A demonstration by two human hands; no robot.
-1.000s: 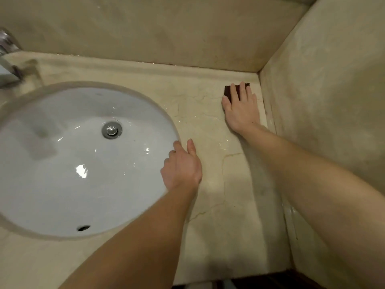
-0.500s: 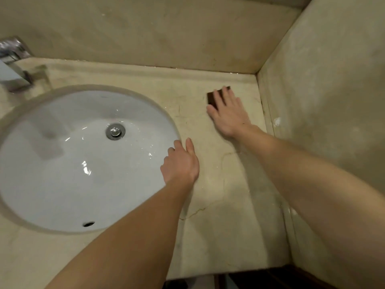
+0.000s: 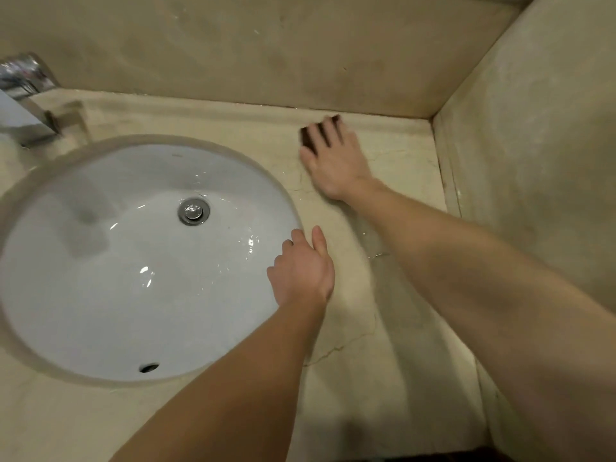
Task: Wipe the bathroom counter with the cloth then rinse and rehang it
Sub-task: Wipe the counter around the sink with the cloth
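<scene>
Right hand (image 3: 336, 165) lay palm down at 12 o'clock of frame centre. Its fingers were straight and spread, tips toward 11 o'clock, pressing flat on cloth (image 3: 307, 136); outline blurred. Right forearm was bare and ran in from 4 o'clock, wrist nearly straight. Left hand (image 3: 301, 271) sat palm down near centre, at 6 o'clock of the right hand and apart from it. Thumb was straight toward 12 o'clock, other fingers bent down, gripping nothing. Left forearm was bare and came in from 7 o'clock.
</scene>
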